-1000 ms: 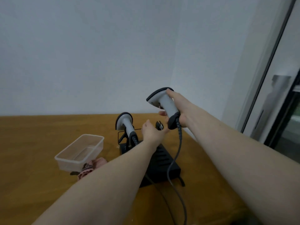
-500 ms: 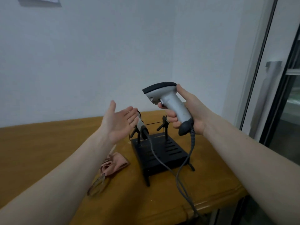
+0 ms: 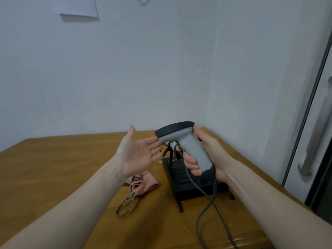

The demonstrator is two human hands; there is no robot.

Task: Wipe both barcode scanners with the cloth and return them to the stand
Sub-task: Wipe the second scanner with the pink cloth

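Note:
My right hand (image 3: 206, 157) grips the handle of a grey barcode scanner (image 3: 181, 137) with a dark head, held upright above the black stand (image 3: 181, 186). Its grey cable (image 3: 206, 209) hangs down over the table edge. My left hand (image 3: 138, 153) is open, palm up, fingertips close to the scanner's head, holding nothing. A pink cloth (image 3: 145, 182) with a braided loop (image 3: 126, 205) lies on the wooden table (image 3: 53, 168) left of the stand. The second scanner is mostly hidden behind the held one and my hands.
The table's near right edge (image 3: 251, 238) runs close below the stand. White walls meet in a corner behind the table. A glass door with a metal handle (image 3: 312, 144) stands at the right. A paper sheet (image 3: 75, 6) hangs on the wall.
The scanner in my right hand has come lower and closer, over the stand. My left hand turned palm up and moved toward the scanner head. The plastic box has left the view.

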